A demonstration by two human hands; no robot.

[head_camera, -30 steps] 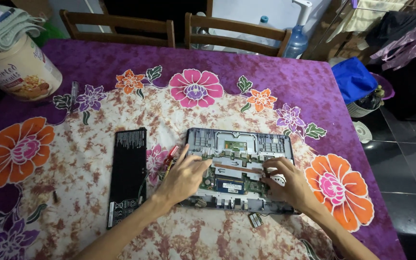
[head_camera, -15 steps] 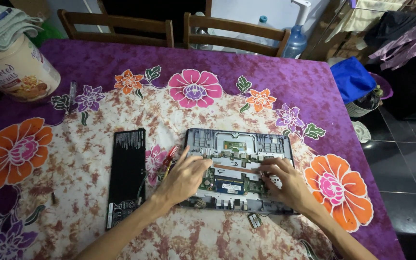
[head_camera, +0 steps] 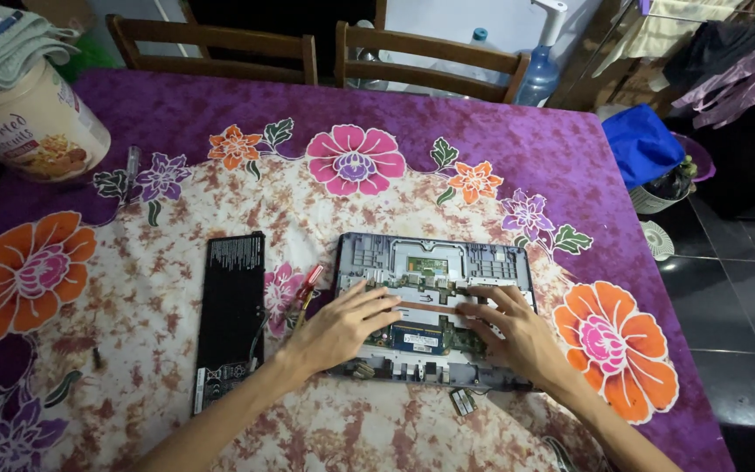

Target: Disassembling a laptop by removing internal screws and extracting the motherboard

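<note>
An opened laptop base point(head_camera: 434, 262) with bare circuit boards lies on the flowered purple tablecloth point(head_camera: 517, 149). My left hand point(head_camera: 338, 328) rests flat on its left half, fingers spread towards the middle. My right hand point(head_camera: 513, 336) lies on the right half, fingertips pressing a pale strip across the board. Neither hand holds anything. A long black battery pack point(head_camera: 231, 315) lies left of the laptop. Between the two sits a red-handled screwdriver point(head_camera: 308, 284).
A round tub point(head_camera: 32, 131) with a folded towel on top stands at the far left. Two wooden chairs point(head_camera: 430, 61) line the table's far edge. A small dark part point(head_camera: 462, 402) lies by the laptop's near edge. A blue bag point(head_camera: 640, 144) sits beyond the table's right side.
My right hand has slid slightly left along the board. My left hand stays flat on the laptop's left half.
</note>
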